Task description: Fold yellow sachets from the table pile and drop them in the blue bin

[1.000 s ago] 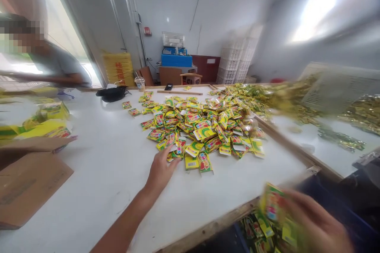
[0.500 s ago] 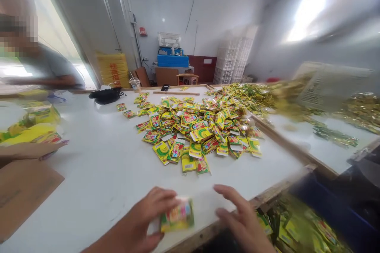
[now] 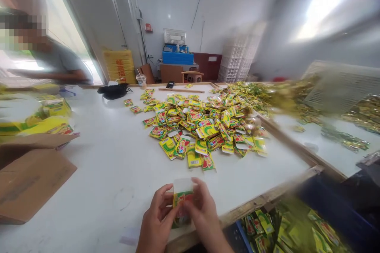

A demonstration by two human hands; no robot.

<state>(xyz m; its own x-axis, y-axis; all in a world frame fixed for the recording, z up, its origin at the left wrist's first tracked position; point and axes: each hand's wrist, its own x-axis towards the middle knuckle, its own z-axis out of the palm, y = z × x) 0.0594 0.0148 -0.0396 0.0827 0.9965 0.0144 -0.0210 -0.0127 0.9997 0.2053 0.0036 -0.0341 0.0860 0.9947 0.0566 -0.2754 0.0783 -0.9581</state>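
**One packet in hand, big pile left on table**

Left hand (image 3: 156, 223) and right hand (image 3: 204, 215) hold a yellow-green packet (image 3: 182, 201) over the near table (image 3: 97, 166) edge, fingers (image 3: 198, 201) of both closed on it, white end up. Loose pile of packets (image 3: 196, 126) covers mid-table: most of the visible stock. Crate packets (image 3: 258, 221) sit in a blue crate (image 3: 241, 233) below the edge, right. Much left.
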